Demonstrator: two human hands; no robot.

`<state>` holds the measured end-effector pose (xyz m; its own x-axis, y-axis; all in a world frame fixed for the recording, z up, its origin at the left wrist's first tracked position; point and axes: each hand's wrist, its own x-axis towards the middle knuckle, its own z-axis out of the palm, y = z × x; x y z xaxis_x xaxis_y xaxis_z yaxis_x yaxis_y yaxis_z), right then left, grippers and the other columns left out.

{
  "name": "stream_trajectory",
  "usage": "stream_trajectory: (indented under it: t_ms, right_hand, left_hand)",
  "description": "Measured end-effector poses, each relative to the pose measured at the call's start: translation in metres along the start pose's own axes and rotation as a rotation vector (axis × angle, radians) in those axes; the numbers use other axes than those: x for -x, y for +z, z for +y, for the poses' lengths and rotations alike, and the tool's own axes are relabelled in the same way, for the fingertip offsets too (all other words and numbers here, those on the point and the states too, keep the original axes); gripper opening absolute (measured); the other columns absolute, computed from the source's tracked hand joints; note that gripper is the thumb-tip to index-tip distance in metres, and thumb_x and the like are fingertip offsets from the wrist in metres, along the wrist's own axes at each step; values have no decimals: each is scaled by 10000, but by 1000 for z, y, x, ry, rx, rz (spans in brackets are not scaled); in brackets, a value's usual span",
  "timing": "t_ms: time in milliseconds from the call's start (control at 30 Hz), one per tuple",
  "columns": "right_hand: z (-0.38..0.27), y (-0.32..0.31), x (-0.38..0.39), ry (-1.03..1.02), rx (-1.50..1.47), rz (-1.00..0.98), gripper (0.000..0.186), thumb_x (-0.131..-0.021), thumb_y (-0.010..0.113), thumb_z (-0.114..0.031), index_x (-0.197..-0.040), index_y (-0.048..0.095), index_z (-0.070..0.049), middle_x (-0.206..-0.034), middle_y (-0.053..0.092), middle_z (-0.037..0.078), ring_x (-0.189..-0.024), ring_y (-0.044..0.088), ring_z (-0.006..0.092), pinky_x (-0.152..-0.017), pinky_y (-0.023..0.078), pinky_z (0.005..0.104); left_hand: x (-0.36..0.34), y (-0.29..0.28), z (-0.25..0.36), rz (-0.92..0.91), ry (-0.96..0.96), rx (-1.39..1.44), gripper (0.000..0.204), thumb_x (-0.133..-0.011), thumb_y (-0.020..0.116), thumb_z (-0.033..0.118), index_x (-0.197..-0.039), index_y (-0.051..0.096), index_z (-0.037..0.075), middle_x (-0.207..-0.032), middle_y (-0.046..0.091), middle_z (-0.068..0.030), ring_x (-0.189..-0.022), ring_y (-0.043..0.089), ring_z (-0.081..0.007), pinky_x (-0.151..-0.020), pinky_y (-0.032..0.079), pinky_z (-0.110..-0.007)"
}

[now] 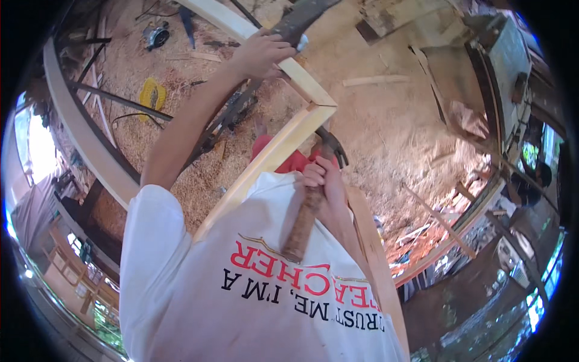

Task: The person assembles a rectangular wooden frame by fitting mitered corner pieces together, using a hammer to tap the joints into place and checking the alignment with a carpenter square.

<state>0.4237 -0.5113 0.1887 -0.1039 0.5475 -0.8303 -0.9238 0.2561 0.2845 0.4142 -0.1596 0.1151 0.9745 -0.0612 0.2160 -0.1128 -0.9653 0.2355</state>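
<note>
My left hand [265, 55] is closed around the upper rail of an angled pale wooden frame [283, 139], beside a dark elongated piece [298, 21] that I cannot make out clearly. The frame has a mitred corner, and its lower rail runs down toward my body. My right hand [321, 181] grips the wooden handle of a hammer [301, 226], held low over my white shirt, with the dark claw head pointing up just below the frame's corner.
A long curved pale board [84, 139] and dark bars lie at left, near a yellow object [152, 96] and a power tool [157, 37] on sawdust-strewn ground [392, 127]. Planks and scrap line the right. Another person [525, 187] is at the far right edge.
</note>
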Motion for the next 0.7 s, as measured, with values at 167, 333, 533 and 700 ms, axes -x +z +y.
stream_trajectory:
  t_ms: [167, 333, 533, 700]
  right_hand:
    - [-63, -12, 45, 134, -123, -391, 275, -1080, 389, -160, -818, 433, -89, -674, 403, -14, -519, 389, 95, -456, 396, 242]
    - [-117, 43, 90, -125, 330, -326, 296, -1091, 370, -164, -802, 383, -102, -678, 340, -6, -538, 333, 103, -521, 377, 251]
    - [-86, 125, 44, -796, 1376, -72, 125, -1046, 527, -170, -959, 502, -84, -707, 409, -20, -515, 371, 69, -447, 365, 238]
    - [1, 109, 40, -1004, 2377, -595, 278, -988, 565, -99, -1245, 560, 8, -837, 538, 17, -642, 491, 97, -534, 416, 273]
  left_hand:
    - [25, 0, 53, 175, -389, -126, 642, -736, 796, 450, -1296, 612, 197, -1390, 557, -39, -1340, 470, -249, -1074, 415, -474]
    - [123, 6, 165, 576, -986, 20, 671, -783, 774, 412, -1362, 540, 167, -1452, 509, -77, -1394, 428, -259, -1111, 326, -532]
    - [335, -1, 363, 1078, -1676, -306, 549, -802, 785, 214, -1289, 588, 55, -1325, 593, -144, -1292, 510, -340, -1107, 375, -470]
    - [458, 21, 499, 1160, -1997, -510, 622, -874, 768, 261, -1390, 516, 20, -1362, 581, -202, -1283, 541, -325, -1098, 401, -423]
